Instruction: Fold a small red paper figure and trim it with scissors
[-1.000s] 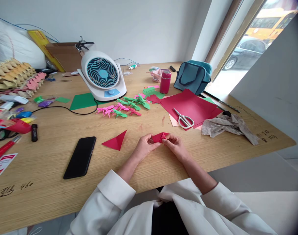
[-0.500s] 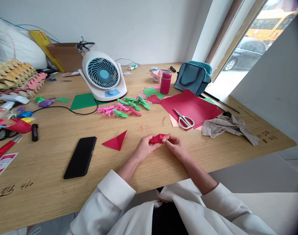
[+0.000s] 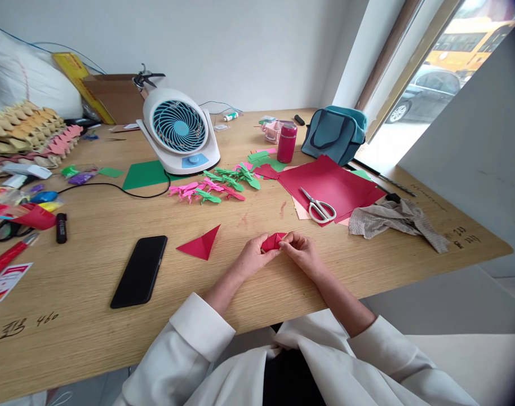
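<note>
I hold a small fold of red paper [image 3: 271,242] in front of me, at the near side of the table [image 3: 249,304]; take it as the middle of the clock, with twelve straight away from me. My left hand [image 3: 254,256] has its nine o'clock end, thumb on the near side and fingers curled behind. My right hand [image 3: 302,254] pinches its three o'clock end between thumb and fingertips, the other fingers bent in. Both grips are closed on the paper, the thumbs close to each other. Whether the fold touches the wood I cannot tell.

At nine o'clock, just past my left hand, lies a red triangle [image 3: 201,246], creased and flat. Beyond it, a little below nine, is the phone [image 3: 139,272], dark screen up. At eleven sit the cutouts [image 3: 230,181], green, pink and red, heaped in a loose row, and behind them the fan [image 3: 181,127] faces me.

The flask [image 3: 287,144] stands upright near twelve. At one is the blue bag [image 3: 334,135]. Between one and two lie the red sheets [image 3: 342,189], with the scissors [image 3: 320,210] resting on their near corner, blades toward eleven. A crumpled cloth [image 3: 380,219] lies close to three.
</note>
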The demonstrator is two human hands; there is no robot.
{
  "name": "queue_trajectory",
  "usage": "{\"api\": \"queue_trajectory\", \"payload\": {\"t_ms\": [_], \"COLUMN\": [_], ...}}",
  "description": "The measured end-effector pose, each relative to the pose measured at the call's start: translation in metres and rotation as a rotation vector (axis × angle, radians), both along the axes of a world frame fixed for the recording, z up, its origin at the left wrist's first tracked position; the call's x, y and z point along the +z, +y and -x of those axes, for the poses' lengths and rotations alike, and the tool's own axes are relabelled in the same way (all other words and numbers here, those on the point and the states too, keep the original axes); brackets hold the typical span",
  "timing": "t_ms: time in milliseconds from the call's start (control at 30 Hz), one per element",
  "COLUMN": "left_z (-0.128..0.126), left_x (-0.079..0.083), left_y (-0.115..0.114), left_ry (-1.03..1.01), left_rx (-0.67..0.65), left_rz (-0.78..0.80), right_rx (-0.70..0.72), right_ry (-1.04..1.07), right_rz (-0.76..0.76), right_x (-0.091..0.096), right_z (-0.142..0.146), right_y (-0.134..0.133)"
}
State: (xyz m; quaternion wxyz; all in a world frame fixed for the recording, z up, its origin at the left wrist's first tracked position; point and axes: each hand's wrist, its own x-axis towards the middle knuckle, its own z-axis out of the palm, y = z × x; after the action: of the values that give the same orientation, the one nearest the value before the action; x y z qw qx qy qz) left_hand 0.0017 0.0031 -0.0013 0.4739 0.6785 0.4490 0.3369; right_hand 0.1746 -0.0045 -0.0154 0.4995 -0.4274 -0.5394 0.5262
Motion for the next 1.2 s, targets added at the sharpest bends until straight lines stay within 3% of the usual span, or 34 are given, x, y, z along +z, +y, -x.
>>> {"api": "queue_trajectory", "payload": {"t_ms": [800, 1000, 1200], "left_z": [0.0018, 0.0013, 0.0018], "left_x": [0.0014, -0.001, -0.0027], "left_y": [-0.0006, -0.0006, -0.0008], "left_ry": [0.021, 0.076, 0.091], "left_rx": [-0.041, -0.043, -0.058], "left_rz": [-0.027, -0.034, -0.048], "right_rx": [0.058, 0.055, 0.043], "right_ry": [-0.031, 0.026, 0.009], "right_rz": [-0.047, 0.021, -0.009], "right_x": [-0.0018, -0.007, 0.0021], "right_z": [-0.0003, 0.0006, 0.0007], "right_y": [-0.0011, 0.0002, -0.003]}}
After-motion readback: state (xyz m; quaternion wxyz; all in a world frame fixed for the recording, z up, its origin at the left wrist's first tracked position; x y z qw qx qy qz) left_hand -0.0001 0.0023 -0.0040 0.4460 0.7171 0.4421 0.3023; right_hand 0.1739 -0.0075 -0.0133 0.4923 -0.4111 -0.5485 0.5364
